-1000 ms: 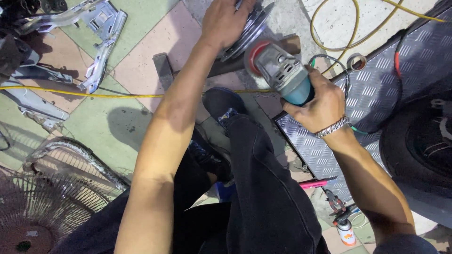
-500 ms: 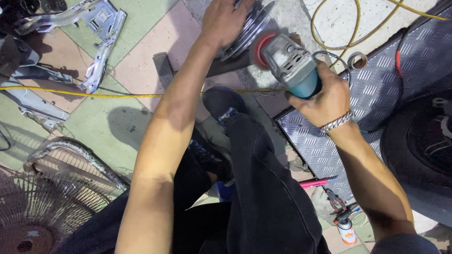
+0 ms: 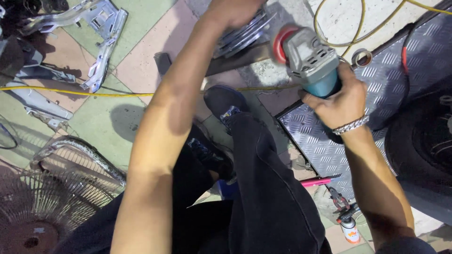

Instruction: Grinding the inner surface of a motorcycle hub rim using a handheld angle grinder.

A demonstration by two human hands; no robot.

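Yellow cable crosses tiled floor beneath left hand, pressing grooved metal disc; right hand clenches angle grinder above checker plate.

A repair workshop floor: metal brackets, a fan guard, checker plate, pliers and a tyre.

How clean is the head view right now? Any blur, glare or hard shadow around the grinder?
Head view: the angle grinder in the right hand is slightly motion-blurred at its red guard; the left hand is cut off by the top edge; the chequer plate shows mild sheen; the forearm's shadow falls on the floor tiles.
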